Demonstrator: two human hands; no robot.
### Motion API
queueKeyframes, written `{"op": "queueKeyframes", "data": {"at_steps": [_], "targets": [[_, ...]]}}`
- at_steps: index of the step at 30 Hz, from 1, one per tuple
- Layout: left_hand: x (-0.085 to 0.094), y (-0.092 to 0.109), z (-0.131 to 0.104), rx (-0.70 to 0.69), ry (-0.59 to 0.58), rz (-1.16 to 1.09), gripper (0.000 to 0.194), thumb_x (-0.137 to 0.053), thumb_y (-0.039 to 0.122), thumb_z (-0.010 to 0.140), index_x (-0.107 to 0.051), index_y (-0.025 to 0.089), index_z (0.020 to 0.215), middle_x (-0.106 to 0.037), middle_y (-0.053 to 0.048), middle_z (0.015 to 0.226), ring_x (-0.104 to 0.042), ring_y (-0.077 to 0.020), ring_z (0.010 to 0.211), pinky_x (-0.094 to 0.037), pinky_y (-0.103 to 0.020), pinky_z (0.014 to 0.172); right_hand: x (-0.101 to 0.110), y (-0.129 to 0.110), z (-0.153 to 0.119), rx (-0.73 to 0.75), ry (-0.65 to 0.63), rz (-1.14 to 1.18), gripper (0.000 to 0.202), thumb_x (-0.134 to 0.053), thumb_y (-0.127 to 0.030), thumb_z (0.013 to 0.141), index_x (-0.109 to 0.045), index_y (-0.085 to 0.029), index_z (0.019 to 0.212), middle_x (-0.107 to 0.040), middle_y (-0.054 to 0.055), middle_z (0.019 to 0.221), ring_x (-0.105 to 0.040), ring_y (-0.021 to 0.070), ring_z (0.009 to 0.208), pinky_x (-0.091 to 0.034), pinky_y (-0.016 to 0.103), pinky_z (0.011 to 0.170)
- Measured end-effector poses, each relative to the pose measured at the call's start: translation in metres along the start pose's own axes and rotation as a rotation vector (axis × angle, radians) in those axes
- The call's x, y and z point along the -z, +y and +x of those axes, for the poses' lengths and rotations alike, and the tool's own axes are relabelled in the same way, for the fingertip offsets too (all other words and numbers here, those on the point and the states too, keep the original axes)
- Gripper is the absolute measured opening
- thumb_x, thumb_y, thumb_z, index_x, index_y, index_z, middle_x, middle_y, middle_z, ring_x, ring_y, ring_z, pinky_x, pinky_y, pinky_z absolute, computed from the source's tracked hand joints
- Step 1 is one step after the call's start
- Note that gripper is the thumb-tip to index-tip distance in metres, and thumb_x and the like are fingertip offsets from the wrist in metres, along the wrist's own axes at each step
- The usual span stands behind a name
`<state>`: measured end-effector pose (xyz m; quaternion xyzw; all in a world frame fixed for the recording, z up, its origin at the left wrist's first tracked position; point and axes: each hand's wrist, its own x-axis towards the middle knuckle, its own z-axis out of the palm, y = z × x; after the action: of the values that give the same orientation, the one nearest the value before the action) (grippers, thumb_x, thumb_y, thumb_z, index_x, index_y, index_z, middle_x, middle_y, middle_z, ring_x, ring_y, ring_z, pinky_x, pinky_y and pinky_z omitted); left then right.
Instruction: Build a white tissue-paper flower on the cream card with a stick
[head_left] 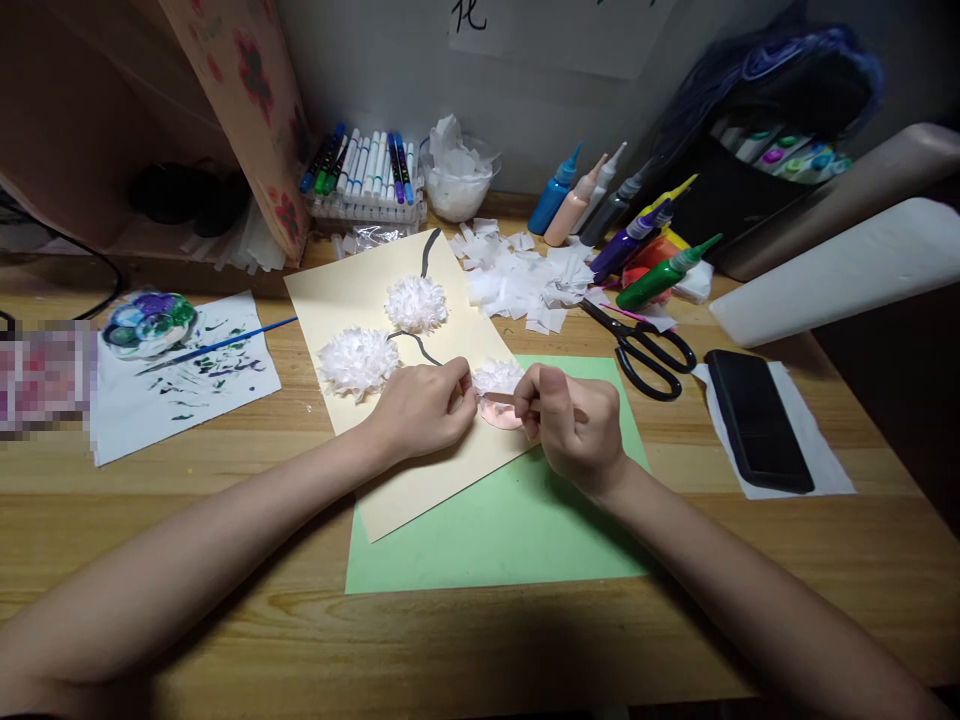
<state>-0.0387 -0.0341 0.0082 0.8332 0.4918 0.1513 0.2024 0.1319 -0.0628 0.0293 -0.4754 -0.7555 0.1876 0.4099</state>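
On a cream sheet of paper (pixel 405 490) are two fluffy white paper flowers (pixel 358 362) with dark painted stems (pixel 430 252). A third, smaller white paper flower (pixel 498 375) sits near the sheet's right edge, above a pink patch (pixel 501 414). My left hand (pixel 424 408) rests on the sheet with thumb and fingers pinched beside this patch; whatever they hold is too small to make out. My right hand (pixel 581 425) is closed around a thin wooden stick (pixel 499 397), its tip close to my left fingertips. Green paper (pixel 487 545) lies underneath.
Torn white paper pieces (pixel 517 275) lie behind the sheet, near several glue bottles (pixel 555 195). Black scissors (pixel 645 350) and a phone (pixel 757 420) are to the right. At left, a paintbrush (pixel 232 338) and palette (pixel 150 323) lie on stained paper. Markers (pixel 375 165) stand behind.
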Motion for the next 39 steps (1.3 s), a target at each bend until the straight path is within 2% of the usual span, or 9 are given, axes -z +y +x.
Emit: {"op": "queueKeyframes", "data": {"at_steps": [5, 7, 9, 14, 16, 21, 28, 36, 39], "targets": [[-0.001, 0.001, 0.0, -0.001, -0.01, 0.037, 0.018, -0.043, 0.031, 0.085, -0.054, 0.017, 0.078, -0.06, 0.0, 0.061, -0.053, -0.0144, 0.053, -0.027, -0.025, 0.051, 0.0, 0.0, 0.01, -0.279, 0.024, 0.183, 0.051, -0.03, -0.044, 0.096, -0.051, -0.018, 0.056, -0.044, -0.004, 0.037, -0.045, 0.0073, 0.034, -0.034, 0.021, 0.04], [-0.001, 0.001, -0.001, -0.001, -0.008, 0.053, 0.019, -0.042, 0.031, 0.085, -0.053, 0.017, 0.077, -0.061, 0.0, 0.061, -0.054, -0.0145, 0.054, -0.026, -0.025, 0.05, 0.003, 0.002, 0.007, -0.281, 0.001, 0.212, 0.051, -0.03, -0.043, 0.096, -0.052, -0.018, 0.058, -0.045, -0.004, 0.038, -0.045, 0.0074, 0.034, -0.035, 0.021, 0.04], [-0.001, 0.001, -0.001, -0.002, -0.004, 0.059, 0.019, -0.042, 0.031, 0.085, -0.053, 0.017, 0.077, -0.061, -0.001, 0.061, -0.054, -0.0144, 0.054, -0.026, -0.026, 0.051, 0.007, 0.004, -0.001, -0.144, -0.02, 0.16, 0.049, -0.028, -0.039, 0.097, -0.053, -0.018, 0.059, -0.048, -0.003, 0.041, -0.045, 0.0078, 0.038, -0.035, 0.022, 0.043], [-0.002, 0.0, 0.0, -0.01, -0.001, 0.064, 0.02, -0.041, 0.031, 0.085, -0.052, 0.018, 0.077, -0.06, -0.001, 0.061, -0.053, -0.014, 0.054, -0.025, -0.026, 0.05, 0.013, 0.01, -0.018, 0.364, -0.082, -0.073, 0.043, -0.025, -0.026, 0.096, -0.05, -0.02, 0.062, -0.048, -0.001, 0.048, -0.043, 0.0108, 0.044, -0.033, 0.027, 0.048], [-0.003, 0.0, 0.0, -0.008, 0.001, 0.065, 0.019, -0.041, 0.031, 0.085, -0.052, 0.018, 0.076, -0.06, -0.001, 0.061, -0.052, -0.0139, 0.054, -0.025, -0.025, 0.05, 0.012, 0.012, -0.02, 0.431, -0.099, -0.105, 0.04, -0.026, -0.023, 0.095, -0.049, -0.02, 0.062, -0.047, -0.001, 0.048, -0.041, 0.0116, 0.044, -0.031, 0.028, 0.047], [-0.003, 0.0, 0.0, -0.005, 0.011, 0.073, 0.02, -0.041, 0.031, 0.085, -0.052, 0.017, 0.076, -0.06, -0.001, 0.06, -0.052, -0.0134, 0.053, -0.025, -0.025, 0.05, 0.008, 0.016, -0.017, 0.451, -0.094, -0.132, 0.039, -0.028, -0.022, 0.094, -0.049, -0.02, 0.061, -0.047, 0.0, 0.048, -0.042, 0.0119, 0.044, -0.032, 0.028, 0.048], [-0.002, 0.0, 0.0, -0.01, 0.001, 0.08, 0.02, -0.039, 0.03, 0.085, -0.052, 0.017, 0.077, -0.06, -0.001, 0.061, -0.052, -0.0137, 0.053, -0.024, -0.025, 0.05, 0.005, 0.014, -0.016, 0.385, -0.037, -0.1, 0.042, -0.025, -0.023, 0.096, -0.048, -0.02, 0.061, -0.048, -0.001, 0.047, -0.043, 0.0103, 0.043, -0.033, 0.026, 0.046], [-0.002, 0.001, 0.0, -0.014, -0.017, 0.081, 0.02, -0.04, 0.031, 0.086, -0.053, 0.017, 0.08, -0.062, -0.002, 0.064, -0.056, -0.0152, 0.056, -0.027, -0.026, 0.051, -0.001, 0.005, -0.015, 0.168, 0.037, -0.065, 0.048, -0.025, -0.029, 0.097, -0.051, -0.019, 0.058, -0.051, 0.0, 0.046, -0.046, 0.0091, 0.041, -0.034, 0.024, 0.044], [-0.001, 0.001, 0.0, -0.015, -0.025, 0.077, 0.019, -0.041, 0.031, 0.085, -0.053, 0.017, 0.079, -0.063, -0.002, 0.065, -0.056, -0.0156, 0.058, -0.028, -0.026, 0.052, -0.002, 0.0, -0.004, 0.018, 0.038, -0.039, 0.048, -0.028, -0.031, 0.097, -0.053, -0.018, 0.058, -0.052, -0.001, 0.045, -0.047, 0.0081, 0.04, -0.035, 0.023, 0.044]]}}
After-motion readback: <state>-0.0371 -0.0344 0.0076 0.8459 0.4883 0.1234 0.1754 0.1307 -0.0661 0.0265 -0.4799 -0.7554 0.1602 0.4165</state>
